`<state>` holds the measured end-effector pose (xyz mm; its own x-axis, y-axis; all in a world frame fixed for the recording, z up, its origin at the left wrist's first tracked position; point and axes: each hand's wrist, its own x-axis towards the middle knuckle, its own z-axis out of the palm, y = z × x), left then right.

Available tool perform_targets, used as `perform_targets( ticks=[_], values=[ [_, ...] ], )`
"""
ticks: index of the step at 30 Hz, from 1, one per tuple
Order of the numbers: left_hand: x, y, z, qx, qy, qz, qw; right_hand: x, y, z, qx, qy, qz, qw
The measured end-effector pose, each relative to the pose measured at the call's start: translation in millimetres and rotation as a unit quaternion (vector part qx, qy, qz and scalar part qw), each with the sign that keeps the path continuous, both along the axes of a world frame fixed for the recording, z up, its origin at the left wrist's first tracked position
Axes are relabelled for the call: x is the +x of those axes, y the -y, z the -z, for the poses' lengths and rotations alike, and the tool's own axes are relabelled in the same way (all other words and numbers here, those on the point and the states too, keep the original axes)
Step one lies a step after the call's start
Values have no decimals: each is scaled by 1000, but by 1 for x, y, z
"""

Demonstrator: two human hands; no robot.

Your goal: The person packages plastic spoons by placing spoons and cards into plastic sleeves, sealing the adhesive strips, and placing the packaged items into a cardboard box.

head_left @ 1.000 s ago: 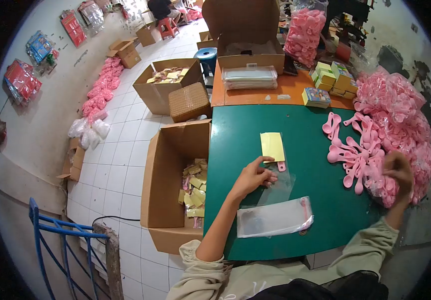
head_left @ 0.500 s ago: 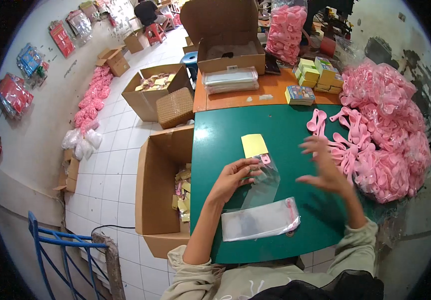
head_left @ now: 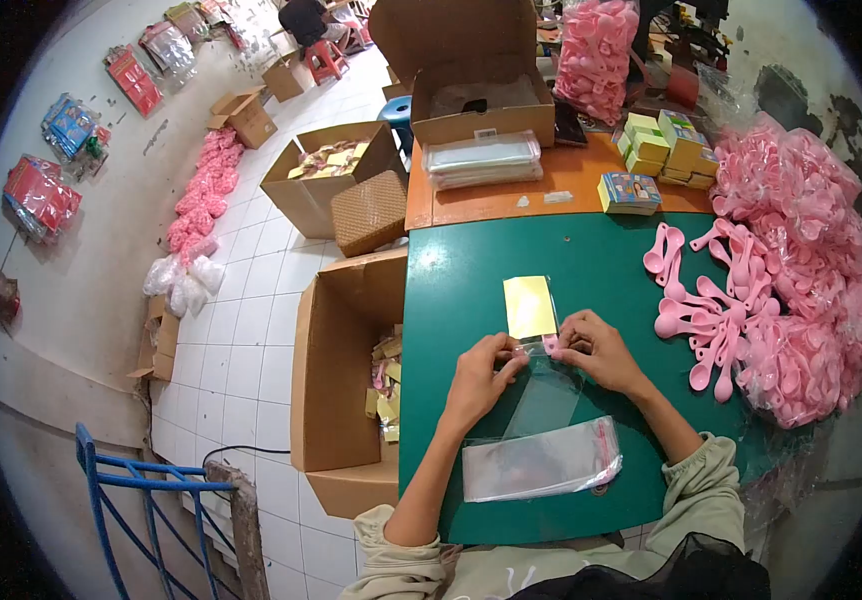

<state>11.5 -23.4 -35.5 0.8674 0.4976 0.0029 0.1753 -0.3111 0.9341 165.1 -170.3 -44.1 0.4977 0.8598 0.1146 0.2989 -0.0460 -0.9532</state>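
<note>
A clear plastic bag (head_left: pixel 548 396) lies on the green tabletop, with a yellow card (head_left: pixel 530 308) at its far end. Just below the card shows the pink end of a spoon (head_left: pixel 551 343); the rest of it is hidden. My left hand (head_left: pixel 483 378) pinches the bag's left edge between thumb and fingertips. On the opposite edge, my right hand (head_left: pixel 599 352) pinches the bag beside the pink end. Nearer my body rests a stack of clear bags (head_left: pixel 541 462) with a reddish strip at its right end.
Loose pink spoons (head_left: pixel 716 300) lie to the right, beside bulky bags of spoons (head_left: pixel 801 260). Small card stacks (head_left: pixel 629 194) and bundled clear bags (head_left: pixel 481 160) sit at the back. An open carton (head_left: pixel 336 345) stands left of the table. A person (head_left: pixel 303 22) sits far off.
My right hand has come left from near the loose spoons and closed on the bag. My left hand has closed on the bag's other edge. The camera view has shifted slightly.
</note>
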Motion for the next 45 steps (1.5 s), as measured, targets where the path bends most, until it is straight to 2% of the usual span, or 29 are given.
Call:
perform_targets(
  ticks=[4,7,10,14,17,19,25,28,29,30,31,33,34,35,36,38,39,40,41,42,45],
  values=[
    [1,-1,6,20,3,-22,1000,0,-7,4,-30,-196,-3,980],
    [4,0,7,-16,-14,-43,999,-6,-10,2,-13,-175,44,983],
    [6,1,10,-54,-12,-62,997,-7,-12,4,-16,-202,75,976],
    [9,7,14,-99,43,-108,988,-10,-14,-1,-10,-214,96,972],
    [7,8,10,-119,32,-99,987,-12,-14,-3,-6,-196,101,975],
    [8,9,10,-114,16,-92,989,-13,-15,-1,-5,-163,96,982],
    [5,7,11,-94,5,-67,993,-13,-15,0,-6,-170,82,982],
    [-4,-7,-3,-132,3,-75,988,8,-13,-16,-57,-7,43,997],
    [-11,-17,-9,-154,2,-77,985,25,-11,-23,-35,145,61,987],
    [-19,-26,-20,-132,13,-113,985,48,-8,-29,-13,293,74,953],
    [-29,-37,-30,-110,25,-152,982,72,-3,-27,-44,340,116,932],
    [-55,-79,1,63,56,-203,976,113,12,-19,-93,369,226,896],
    [-62,-78,-1,260,-9,-282,924,126,19,-12,-125,392,281,867],
    [-64,-76,-9,443,-73,-347,824,129,20,-10,-136,400,286,860],
    [-61,-69,-16,446,-79,-368,812,132,22,-8,-150,408,291,852],
    [-48,-57,-23,239,-26,-247,939,136,26,-4,-196,410,293,841],
    [-40,-40,-27,199,-22,-146,969,139,25,-1,-227,404,290,837],
    [-30,-17,-32,166,-88,-67,980,141,25,-1,-257,398,287,833],
    [-25,6,-29,253,-104,-6,962,139,26,-4,-259,378,288,841],
    [-20,29,-36,281,-171,40,944,136,26,-9,-261,358,289,848],
    [-14,56,-11,271,-79,44,958,137,28,-14,-232,302,324,866]
  ],
)
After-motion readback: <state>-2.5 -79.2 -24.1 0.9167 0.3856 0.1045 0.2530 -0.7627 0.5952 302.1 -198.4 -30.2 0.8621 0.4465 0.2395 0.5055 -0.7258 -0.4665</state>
